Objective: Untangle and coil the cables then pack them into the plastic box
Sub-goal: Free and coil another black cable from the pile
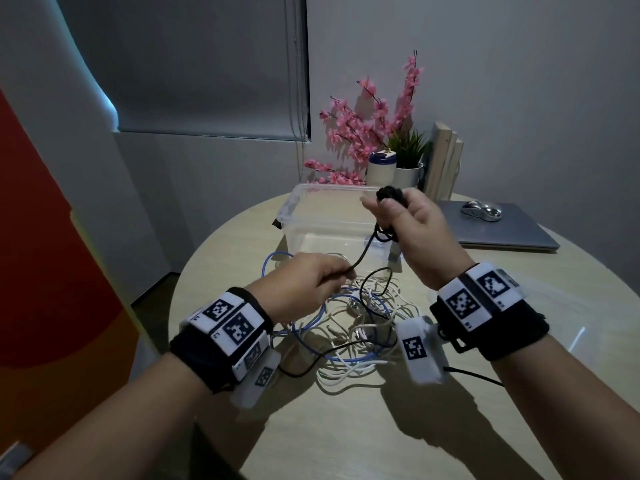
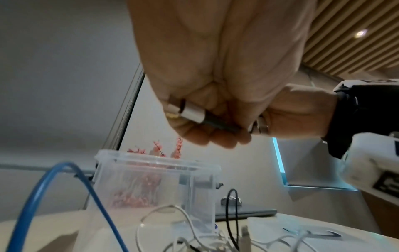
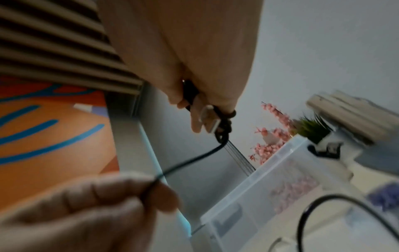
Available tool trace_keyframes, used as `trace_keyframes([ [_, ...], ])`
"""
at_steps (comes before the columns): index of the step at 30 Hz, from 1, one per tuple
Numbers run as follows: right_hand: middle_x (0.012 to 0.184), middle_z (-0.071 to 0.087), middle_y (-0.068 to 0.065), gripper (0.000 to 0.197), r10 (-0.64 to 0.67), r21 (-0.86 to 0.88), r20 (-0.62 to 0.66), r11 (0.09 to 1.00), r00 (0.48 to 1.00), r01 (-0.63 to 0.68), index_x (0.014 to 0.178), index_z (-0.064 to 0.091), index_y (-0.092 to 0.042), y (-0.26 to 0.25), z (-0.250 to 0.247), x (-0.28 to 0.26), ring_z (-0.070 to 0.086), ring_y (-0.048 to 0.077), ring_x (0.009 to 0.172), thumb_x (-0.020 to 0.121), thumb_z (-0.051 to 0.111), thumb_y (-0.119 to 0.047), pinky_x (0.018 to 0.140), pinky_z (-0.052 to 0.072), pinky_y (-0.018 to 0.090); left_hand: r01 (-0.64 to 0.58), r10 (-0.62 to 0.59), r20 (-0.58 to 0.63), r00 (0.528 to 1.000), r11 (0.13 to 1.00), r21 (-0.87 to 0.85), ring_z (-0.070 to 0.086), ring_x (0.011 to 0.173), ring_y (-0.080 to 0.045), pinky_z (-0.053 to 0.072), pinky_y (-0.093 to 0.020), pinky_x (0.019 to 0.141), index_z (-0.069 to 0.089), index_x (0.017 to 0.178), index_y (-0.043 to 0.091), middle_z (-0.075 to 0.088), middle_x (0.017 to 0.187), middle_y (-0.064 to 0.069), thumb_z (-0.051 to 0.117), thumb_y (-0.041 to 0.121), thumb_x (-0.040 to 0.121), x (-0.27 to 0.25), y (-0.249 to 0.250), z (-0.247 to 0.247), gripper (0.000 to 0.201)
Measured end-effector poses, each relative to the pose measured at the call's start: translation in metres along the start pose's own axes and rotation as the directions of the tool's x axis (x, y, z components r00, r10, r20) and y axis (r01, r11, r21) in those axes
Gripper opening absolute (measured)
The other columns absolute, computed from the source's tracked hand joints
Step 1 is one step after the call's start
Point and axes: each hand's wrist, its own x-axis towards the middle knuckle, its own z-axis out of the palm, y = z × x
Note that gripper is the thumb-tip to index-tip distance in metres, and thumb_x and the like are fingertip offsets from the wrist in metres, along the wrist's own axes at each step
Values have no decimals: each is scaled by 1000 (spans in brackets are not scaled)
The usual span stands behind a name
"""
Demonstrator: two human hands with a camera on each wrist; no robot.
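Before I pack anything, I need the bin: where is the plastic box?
In the head view the plastic box stands open at the table's far side, behind the cable tangle, left of the laptop.

Cable tangle (image 1: 349,327) on table (image 1: 450,427), plastic box (image 1: 294,209) behind it, laptop (image 1: 502,226) right

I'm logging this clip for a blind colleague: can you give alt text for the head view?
Right hand holds a small coil of black cable over a clear plastic box, while the left hand pinches the same cable lower down. Below them, blue, white and black cables lie tangled on a round table.
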Motion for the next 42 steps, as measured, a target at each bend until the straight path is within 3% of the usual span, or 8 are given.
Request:
trace_keyframes([
  [4,90,68,0,13,49,-591,201,803,978,81,102,57,-15,4,0,0,61,20,88,98,47,-22,70,44,29,-174,264,-355,897,948,267,54,80,-7,38,-34,85,68,99,22,62,80,15,53,21,93,5,-3,-20,16],
  [8,58,55,0,18,177,-282,260,954,949,-101,85,50,-11,6,5,-7,63,16,58,100,42,-17,59,45,42,-87,246,-452,857,935,343,46,80,-4,26,-35,92,66,97,26,55,75,21,50,27,94,8,-7,-27,17],
  [13,51,35,-6,19,155,195,385,950,910,-245,87,49,-5,-5,8,-12,35,7,44,96,46,-21,46,37,25,-10,38,-390,920,997,75,58,101,-16,40,-42,95,64,113,20,62,97,12,43,30,100,10,-3,-19,26],
  [17,59,39,-1,14,149,241,439,930,886,-276,94,50,-4,-6,9,-11,41,8,46,99,41,-14,58,49,34,-43,-49,-214,976,912,-408,60,98,-16,46,-26,84,63,114,17,66,109,-10,46,47,90,9,3,-17,42],
  [22,64,40,1,19,161,293,428,906,890,-305,111,49,-2,-3,8,-10,44,8,50,99,40,-13,56,49,25,19,-98,-180,979,917,-398,48,64,-4,42,-20,59,60,99,19,57,86,-6,47,33,98,12,2,-12,19],
  [28,68,46,-1,19,137,369,453,870,881,-325,89,51,-5,-8,5,-12,45,9,53,99,38,-16,54,48,22,-15,-51,-170,984,931,-366,52,107,-19,42,-38,98,56,118,19,55,113,-10,32,50,90,16,7,-6,49],
  [32,68,49,-2,17,119,201,393,957,912,-211,91,55,-10,-3,4,-9,48,9,57,100,43,-18,49,39,30,-16,-80,-191,978,890,-455,55,86,-26,48,-54,82,53,102,16,57,95,-7,38,47,91,14,12,-3,36],
  [42,75,61,8,15,125,-8,262,992,957,-127,107,59,-2,2,4,-7,53,19,64,95,49,-4,54,38,28,-52,-155,-324,933,834,-549,52,77,-18,49,-48,77,47,98,17,50,77,3,35,42,89,22,11,9,29],
])
